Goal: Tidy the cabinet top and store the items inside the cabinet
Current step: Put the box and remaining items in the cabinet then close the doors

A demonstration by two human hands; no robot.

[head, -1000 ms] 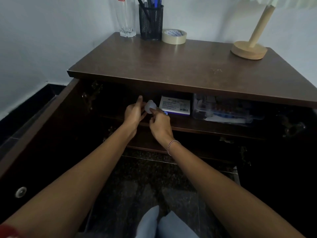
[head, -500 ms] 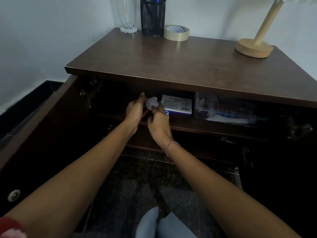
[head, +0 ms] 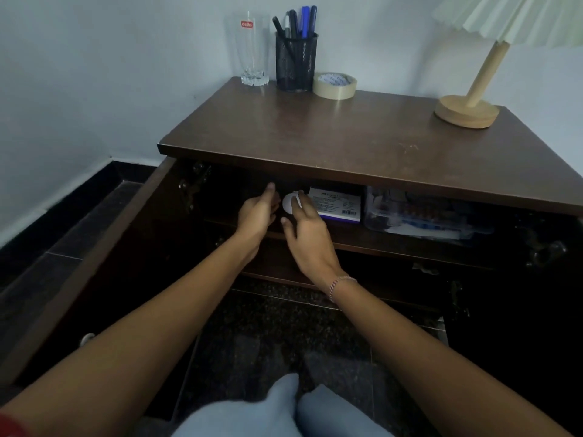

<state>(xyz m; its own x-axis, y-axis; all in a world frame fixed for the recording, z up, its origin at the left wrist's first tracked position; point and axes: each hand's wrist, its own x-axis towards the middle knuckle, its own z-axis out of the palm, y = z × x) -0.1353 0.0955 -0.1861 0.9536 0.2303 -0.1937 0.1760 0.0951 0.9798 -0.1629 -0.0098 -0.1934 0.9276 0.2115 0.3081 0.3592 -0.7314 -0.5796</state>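
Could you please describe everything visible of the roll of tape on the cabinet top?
The roll of tape is a beige ring with a white printed core. It lies flat at the back of the cabinet top, just right of the black mesh pen holder; whether they touch is unclear. Nothing lies on it.

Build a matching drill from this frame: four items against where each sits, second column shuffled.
Items
1. tape roll
2. lamp
3. white-and-purple box
4. clear plastic container

Places
A. on the inner shelf, right of the box
B. on the cabinet top, beside the pen holder
C. on the inner shelf, just right of the small white object
D. on the cabinet top, back right

Pairs: 1-B, 2-D, 3-C, 4-A
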